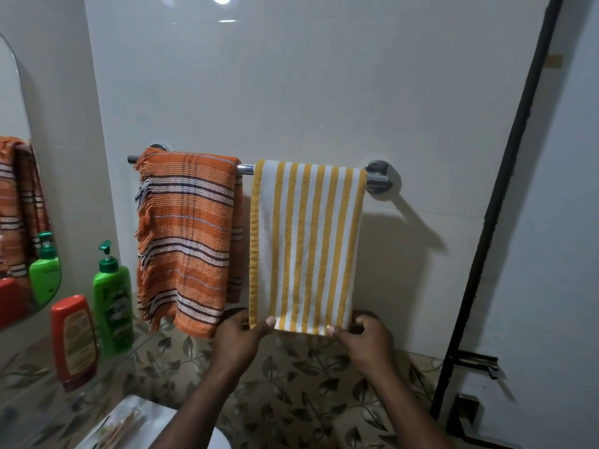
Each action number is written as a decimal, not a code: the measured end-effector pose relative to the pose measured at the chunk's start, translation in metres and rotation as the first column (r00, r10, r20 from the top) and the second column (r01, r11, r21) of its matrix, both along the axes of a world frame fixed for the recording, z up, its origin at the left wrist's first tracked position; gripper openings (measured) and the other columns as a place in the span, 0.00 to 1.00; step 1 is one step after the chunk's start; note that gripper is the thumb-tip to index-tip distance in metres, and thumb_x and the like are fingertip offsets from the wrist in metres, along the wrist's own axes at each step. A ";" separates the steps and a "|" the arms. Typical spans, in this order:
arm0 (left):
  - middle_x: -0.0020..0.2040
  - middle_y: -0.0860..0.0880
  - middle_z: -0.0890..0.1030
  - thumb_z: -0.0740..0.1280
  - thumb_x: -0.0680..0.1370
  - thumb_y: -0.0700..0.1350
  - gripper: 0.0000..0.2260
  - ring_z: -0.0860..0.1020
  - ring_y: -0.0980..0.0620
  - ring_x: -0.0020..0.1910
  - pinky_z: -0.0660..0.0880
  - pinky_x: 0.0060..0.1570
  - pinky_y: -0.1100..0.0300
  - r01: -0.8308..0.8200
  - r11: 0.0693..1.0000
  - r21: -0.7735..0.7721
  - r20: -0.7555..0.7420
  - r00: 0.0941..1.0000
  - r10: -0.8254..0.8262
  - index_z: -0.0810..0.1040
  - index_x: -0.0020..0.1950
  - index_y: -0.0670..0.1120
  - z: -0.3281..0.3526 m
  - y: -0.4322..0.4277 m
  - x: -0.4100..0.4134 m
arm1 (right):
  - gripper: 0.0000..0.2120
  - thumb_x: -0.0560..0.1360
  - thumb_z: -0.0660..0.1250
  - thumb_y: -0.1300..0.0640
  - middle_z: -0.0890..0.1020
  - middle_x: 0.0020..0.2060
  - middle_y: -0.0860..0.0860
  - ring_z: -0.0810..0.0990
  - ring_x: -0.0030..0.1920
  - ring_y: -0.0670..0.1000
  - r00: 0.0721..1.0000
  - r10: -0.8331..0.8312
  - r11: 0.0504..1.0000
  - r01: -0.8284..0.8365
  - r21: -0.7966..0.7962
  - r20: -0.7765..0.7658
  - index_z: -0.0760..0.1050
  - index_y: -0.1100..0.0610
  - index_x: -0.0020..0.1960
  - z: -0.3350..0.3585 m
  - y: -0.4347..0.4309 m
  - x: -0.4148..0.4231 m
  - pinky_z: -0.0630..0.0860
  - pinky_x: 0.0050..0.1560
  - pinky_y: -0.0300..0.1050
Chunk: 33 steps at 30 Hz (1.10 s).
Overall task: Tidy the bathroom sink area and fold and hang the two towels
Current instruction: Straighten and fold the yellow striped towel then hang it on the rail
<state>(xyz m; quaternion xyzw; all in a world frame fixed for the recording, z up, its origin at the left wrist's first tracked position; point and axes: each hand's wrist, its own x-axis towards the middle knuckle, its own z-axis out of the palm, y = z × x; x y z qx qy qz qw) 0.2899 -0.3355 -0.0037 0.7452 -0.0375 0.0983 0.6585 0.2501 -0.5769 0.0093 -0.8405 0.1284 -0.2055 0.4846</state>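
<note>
A chrome towel bar [245, 169] is fixed to the white wall. An orange towel with dark and white stripes [188, 234] hangs folded over its left half. A yellow-and-white striped towel [306, 244] hangs folded over the right half. My left hand [241, 335] pinches the striped towel's lower left corner, thumb on the front. My right hand [366, 335] pinches its lower right corner the same way.
A green pump bottle [112, 306] and a red bottle [75, 341] stand on a glass shelf at the left, beside a mirror [19, 189]. A white packet [123, 422] lies below. A black door frame [496, 222] runs down the right.
</note>
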 end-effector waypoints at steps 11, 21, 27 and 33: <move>0.53 0.52 0.89 0.75 0.79 0.48 0.09 0.86 0.48 0.56 0.82 0.59 0.48 0.112 0.975 -0.194 -0.086 0.988 -0.131 0.85 0.59 0.50 -0.011 0.007 0.004 | 0.25 0.71 0.82 0.50 0.88 0.54 0.48 0.87 0.53 0.49 0.990 0.136 0.973 -0.126 0.191 -0.039 0.84 0.57 0.64 -0.006 -0.001 0.001 0.83 0.57 0.48; 0.54 0.50 0.89 0.77 0.78 0.47 0.13 0.87 0.49 0.56 0.82 0.61 0.48 0.117 0.971 -0.207 -0.102 0.985 -0.140 0.85 0.62 0.46 -0.021 0.001 0.012 | 0.21 0.70 0.82 0.49 0.88 0.50 0.49 0.88 0.49 0.52 0.997 0.065 0.979 -0.053 0.196 -0.052 0.84 0.56 0.59 -0.009 0.003 0.004 0.85 0.56 0.55; 0.51 0.50 0.90 0.79 0.76 0.44 0.09 0.88 0.52 0.52 0.83 0.55 0.53 0.128 0.972 -0.197 -0.079 0.986 -0.146 0.88 0.56 0.47 -0.024 -0.010 0.014 | 0.17 0.73 0.81 0.54 0.88 0.49 0.51 0.87 0.49 0.53 1.000 -0.005 0.990 0.007 0.137 -0.019 0.85 0.59 0.58 -0.012 -0.004 0.001 0.85 0.55 0.56; 0.49 0.46 0.90 0.80 0.74 0.42 0.09 0.89 0.47 0.51 0.83 0.55 0.49 0.078 0.965 -0.250 -0.126 0.986 -0.112 0.87 0.52 0.41 -0.029 -0.010 0.022 | 0.22 0.72 0.81 0.52 0.85 0.48 0.47 0.83 0.43 0.45 1.000 -0.023 0.993 0.022 0.115 0.000 0.84 0.60 0.62 -0.017 -0.004 0.002 0.81 0.49 0.46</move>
